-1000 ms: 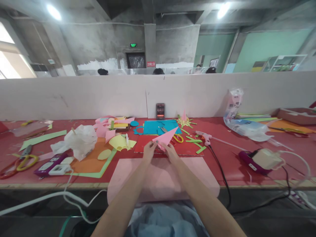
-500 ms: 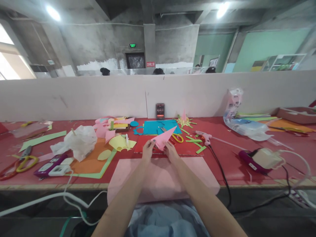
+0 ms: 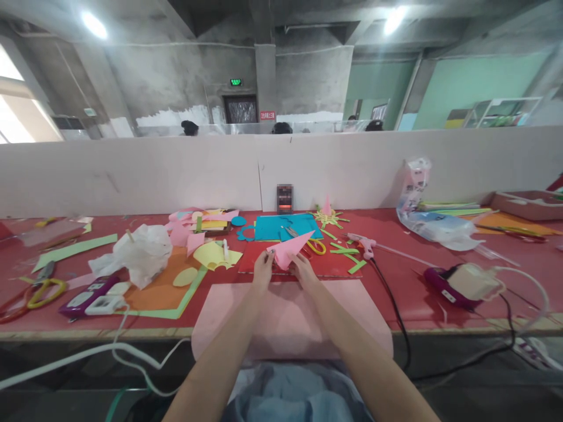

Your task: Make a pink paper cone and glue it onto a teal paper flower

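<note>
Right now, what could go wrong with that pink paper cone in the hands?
1. Both hands, left hand and right hand, pinch only the wide end of the pink paper cone; squeezing could crease it.
2. The yellow-handled scissors lie just beyond the cone's tip and could snag it.
3. The glue gun lies near the right hand, and its black cord could catch the forearm.

The pink cone point(image 3: 290, 249) and the pink sheet point(image 3: 290, 319) look like matt, smooth paper, the red table point(image 3: 409, 293) faintly glossy, the crumpled bag point(image 3: 141, 252) thin plastic.
</note>
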### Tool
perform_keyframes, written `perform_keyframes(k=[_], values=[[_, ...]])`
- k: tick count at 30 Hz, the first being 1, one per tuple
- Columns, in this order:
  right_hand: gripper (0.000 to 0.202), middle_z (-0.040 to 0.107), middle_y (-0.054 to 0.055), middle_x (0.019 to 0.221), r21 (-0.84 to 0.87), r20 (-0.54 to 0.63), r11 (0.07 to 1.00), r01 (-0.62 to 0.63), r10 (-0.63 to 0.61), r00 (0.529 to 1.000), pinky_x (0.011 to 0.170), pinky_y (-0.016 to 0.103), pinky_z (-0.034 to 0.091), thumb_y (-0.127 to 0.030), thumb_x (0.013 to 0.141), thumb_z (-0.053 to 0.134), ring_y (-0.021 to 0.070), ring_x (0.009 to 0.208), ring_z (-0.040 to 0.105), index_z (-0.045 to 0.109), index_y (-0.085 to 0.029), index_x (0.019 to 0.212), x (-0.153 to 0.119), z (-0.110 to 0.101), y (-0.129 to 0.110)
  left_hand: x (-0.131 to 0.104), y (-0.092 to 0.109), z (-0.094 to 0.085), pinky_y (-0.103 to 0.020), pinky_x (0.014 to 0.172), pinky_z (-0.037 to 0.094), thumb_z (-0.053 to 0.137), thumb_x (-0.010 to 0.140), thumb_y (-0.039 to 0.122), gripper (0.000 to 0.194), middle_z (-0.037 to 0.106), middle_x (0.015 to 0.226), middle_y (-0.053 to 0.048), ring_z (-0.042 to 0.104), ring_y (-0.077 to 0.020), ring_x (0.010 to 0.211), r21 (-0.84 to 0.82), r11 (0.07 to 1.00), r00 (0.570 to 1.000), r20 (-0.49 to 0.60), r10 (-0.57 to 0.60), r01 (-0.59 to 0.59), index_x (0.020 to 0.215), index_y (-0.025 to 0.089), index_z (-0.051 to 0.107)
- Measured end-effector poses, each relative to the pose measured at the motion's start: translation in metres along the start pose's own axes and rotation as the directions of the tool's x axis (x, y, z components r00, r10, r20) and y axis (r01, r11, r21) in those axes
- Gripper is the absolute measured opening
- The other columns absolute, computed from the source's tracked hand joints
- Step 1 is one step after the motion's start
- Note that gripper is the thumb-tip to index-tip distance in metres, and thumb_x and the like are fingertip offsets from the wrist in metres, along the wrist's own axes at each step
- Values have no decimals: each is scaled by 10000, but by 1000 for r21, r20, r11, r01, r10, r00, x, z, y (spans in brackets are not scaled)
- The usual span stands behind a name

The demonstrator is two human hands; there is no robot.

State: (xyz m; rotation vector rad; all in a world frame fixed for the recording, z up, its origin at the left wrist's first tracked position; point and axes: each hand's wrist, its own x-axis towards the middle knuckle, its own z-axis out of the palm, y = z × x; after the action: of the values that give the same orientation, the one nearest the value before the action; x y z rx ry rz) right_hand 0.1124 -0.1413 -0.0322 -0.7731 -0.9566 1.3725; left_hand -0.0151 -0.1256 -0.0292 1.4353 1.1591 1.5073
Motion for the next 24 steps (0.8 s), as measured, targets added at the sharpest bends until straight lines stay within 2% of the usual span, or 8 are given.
perform_keyframes(k=[6, 11, 14, 24], values=[[451, 685, 43, 883, 9, 4, 1000, -7, 7, 1000, 620, 284, 492, -432, 653, 666, 198, 765, 643, 604, -212, 1042, 2, -2, 3, -2, 5, 0, -207, 518, 346, 499, 744, 510, 392, 396, 523, 46, 414, -98, 516, -4, 1000, 999, -40, 5, -5, 552, 191, 378], [449, 687, 51, 884, -15, -22, 1000, -1, 0, 1000, 621, 285, 497, -447, 654, 658, 208, 786, 644, 606, -202, 1027, 1, -1, 2, -4, 7, 2, -216, 541, 403, 456, 748, 556, 390, 505, 602, 14, 489, -119, 576, -108, 993, 998, -29, -59, 56, 639, 181, 469], [450, 687, 54, 886, -7, -17, 1000, -2, 2, 1000, 625, 282, 498, -446, 651, 661, 210, 795, 643, 606, -201, 1024, 0, 0, 0, -4, 7, 3, -215, 534, 410, 464, 743, 554, 390, 524, 613, 10, 501, -118, 572, -111, 990, 996, -15, -84, 82, 651, 176, 485], [458, 683, 48, 890, 1, -5, 1000, 8, -8, 1000, 645, 299, 501, -434, 632, 680, 202, 777, 642, 611, -201, 1020, 2, -2, 4, 0, -4, 0, -217, 572, 418, 487, 760, 441, 291, 523, 609, 20, 515, -117, 597, -117, 993, 999, -27, -24, 21, 634, 178, 488]])
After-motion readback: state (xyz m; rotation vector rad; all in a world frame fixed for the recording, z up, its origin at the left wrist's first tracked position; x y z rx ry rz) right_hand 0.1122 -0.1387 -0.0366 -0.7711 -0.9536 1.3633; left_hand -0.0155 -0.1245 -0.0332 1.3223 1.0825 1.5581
